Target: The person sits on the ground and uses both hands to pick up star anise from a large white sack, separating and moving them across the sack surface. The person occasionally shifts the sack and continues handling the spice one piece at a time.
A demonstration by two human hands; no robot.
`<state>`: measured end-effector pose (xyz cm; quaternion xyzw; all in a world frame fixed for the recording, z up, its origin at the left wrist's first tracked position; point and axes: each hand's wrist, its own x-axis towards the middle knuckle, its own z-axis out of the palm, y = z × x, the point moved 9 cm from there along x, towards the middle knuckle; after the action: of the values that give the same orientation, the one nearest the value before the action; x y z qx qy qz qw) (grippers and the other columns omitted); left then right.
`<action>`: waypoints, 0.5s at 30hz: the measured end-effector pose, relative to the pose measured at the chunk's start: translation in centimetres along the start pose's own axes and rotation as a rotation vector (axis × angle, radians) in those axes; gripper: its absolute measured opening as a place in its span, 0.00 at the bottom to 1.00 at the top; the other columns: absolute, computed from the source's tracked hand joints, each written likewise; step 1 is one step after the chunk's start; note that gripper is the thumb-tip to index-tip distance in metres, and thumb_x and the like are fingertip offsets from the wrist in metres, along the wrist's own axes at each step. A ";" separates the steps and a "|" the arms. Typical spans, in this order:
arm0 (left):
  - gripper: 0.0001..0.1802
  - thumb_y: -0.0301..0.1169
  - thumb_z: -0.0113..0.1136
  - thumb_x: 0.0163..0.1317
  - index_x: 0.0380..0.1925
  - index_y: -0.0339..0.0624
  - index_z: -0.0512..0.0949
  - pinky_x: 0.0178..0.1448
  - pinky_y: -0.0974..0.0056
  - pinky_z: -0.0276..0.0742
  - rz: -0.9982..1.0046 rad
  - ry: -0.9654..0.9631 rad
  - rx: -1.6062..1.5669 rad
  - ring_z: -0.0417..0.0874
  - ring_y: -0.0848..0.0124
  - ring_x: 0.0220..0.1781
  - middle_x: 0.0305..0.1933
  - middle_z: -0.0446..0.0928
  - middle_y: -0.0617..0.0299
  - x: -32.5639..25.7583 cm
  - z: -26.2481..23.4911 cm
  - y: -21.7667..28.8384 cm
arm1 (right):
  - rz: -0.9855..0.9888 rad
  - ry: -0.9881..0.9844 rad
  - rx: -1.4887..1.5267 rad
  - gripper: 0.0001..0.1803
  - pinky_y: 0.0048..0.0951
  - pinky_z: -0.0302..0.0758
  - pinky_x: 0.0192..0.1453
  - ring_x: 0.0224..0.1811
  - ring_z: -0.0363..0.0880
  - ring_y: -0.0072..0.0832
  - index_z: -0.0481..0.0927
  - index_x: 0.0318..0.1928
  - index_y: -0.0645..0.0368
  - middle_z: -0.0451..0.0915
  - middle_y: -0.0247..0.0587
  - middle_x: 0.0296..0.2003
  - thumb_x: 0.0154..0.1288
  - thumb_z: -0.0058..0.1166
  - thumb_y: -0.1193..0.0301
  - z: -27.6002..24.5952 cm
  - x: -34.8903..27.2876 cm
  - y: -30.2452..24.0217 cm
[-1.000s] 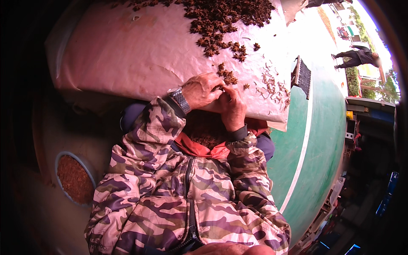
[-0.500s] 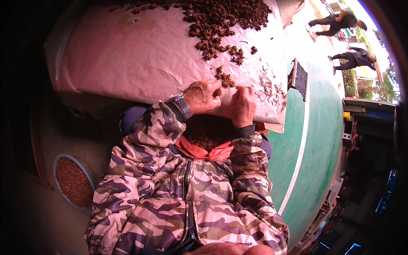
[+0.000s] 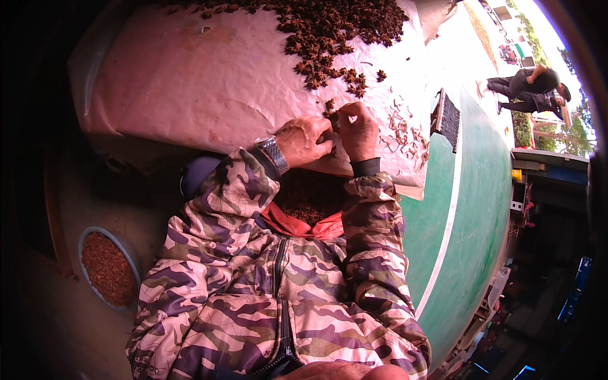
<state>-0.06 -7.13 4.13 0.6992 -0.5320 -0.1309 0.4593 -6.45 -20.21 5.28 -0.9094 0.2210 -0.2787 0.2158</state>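
My left hand (image 3: 307, 140), with a metal watch on its wrist, and my right hand (image 3: 358, 130) meet at the near edge of a pale sheet (image 3: 190, 88). Their fingers pinch a small brown star anise piece (image 3: 332, 120) between them. A big heap of star anise (image 3: 329, 28) lies farther back on the sheet. Below my hands, in my lap, a red-rimmed bag (image 3: 304, 221) holds more dark spice. Both sleeves are camouflage patterned.
Loose stems (image 3: 405, 136) lie scattered on the sheet to the right of my hands. A dark slatted tray (image 3: 448, 119) stands at the sheet's right edge. A blue bowl of brown spice (image 3: 107, 269) sits low on the left. Two people (image 3: 532, 85) bend over on the far right, beyond the green floor (image 3: 468, 209).
Both hands have shifted a little to the right and farther onto the sheet, staying together. The people in the background have moved closer to one another.
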 end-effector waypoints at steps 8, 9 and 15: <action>0.19 0.32 0.71 0.64 0.52 0.38 0.77 0.35 0.65 0.81 -0.189 0.130 -0.315 0.83 0.75 0.28 0.31 0.83 0.61 0.1 -0.2 -1.3 | 0.336 0.172 0.860 0.04 0.22 0.79 0.41 0.35 0.82 0.19 0.82 0.40 0.64 0.87 0.37 0.35 0.67 0.65 0.82 -0.9 -3.2 1.8; 0.19 0.29 0.71 0.65 0.53 0.38 0.76 0.36 0.67 0.82 -0.191 0.113 -0.341 0.84 0.78 0.31 0.33 0.84 0.61 0.3 0.3 -1.3 | 0.338 0.191 0.869 0.05 0.23 0.80 0.42 0.36 0.82 0.20 0.83 0.41 0.64 0.87 0.37 0.36 0.67 0.65 0.81 -1.1 -3.6 1.4; 0.10 0.23 0.65 0.68 0.48 0.36 0.79 0.47 0.68 0.84 -0.205 0.040 -0.581 0.86 0.78 0.42 0.39 0.86 0.64 0.1 1.8 -1.4 | 0.388 0.271 0.911 0.05 0.24 0.81 0.47 0.39 0.84 0.20 0.84 0.41 0.64 0.88 0.38 0.38 0.67 0.66 0.82 -1.4 -6.1 0.3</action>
<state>-0.37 -8.12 2.05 0.5910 -0.3897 -0.3095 0.6349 -11.92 -17.61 3.64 -0.6209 0.2678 -0.4170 0.6074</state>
